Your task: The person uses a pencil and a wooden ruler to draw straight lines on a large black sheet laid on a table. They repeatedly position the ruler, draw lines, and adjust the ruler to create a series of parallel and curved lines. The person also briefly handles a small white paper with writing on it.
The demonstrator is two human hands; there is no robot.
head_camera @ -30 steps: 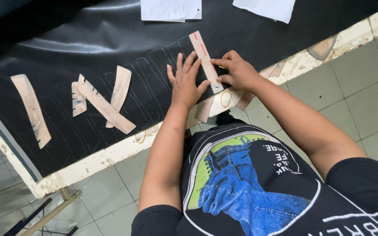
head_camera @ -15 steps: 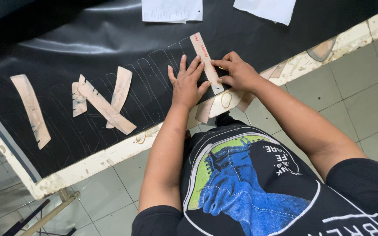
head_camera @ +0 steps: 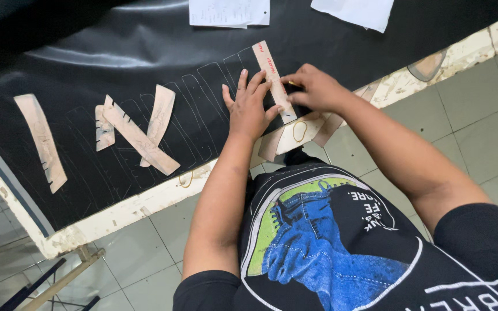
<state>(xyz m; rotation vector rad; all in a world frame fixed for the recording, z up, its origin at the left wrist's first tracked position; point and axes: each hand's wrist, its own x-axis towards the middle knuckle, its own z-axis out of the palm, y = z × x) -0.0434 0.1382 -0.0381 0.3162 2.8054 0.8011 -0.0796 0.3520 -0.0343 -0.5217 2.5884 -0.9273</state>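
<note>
Black sheet material (head_camera: 145,52) covers the worktable (head_camera: 145,207), faintly marked with rows of traced outlines. Right of centre in the frame, a long tan cardboard strip (head_camera: 267,66) lies on the sheet, its long axis running from the upper centre down toward the table's near edge, leaning slightly rightward. The left hand (head_camera: 249,106) presses flat on the sheet, fingers spread, its fingertips resting against the strip's left edge and pinning it. The right hand (head_camera: 315,89) sits just on the strip's other side, fingers curled tight around something small and dark, perhaps a marking tool, though I cannot tell exactly what. Both hands touch the strip near its lower half. Further left in the frame, more cardboard strips (head_camera: 136,135) lie loose and crossed, well apart from the hands. White papers (head_camera: 229,11) sit along the top.
</note>
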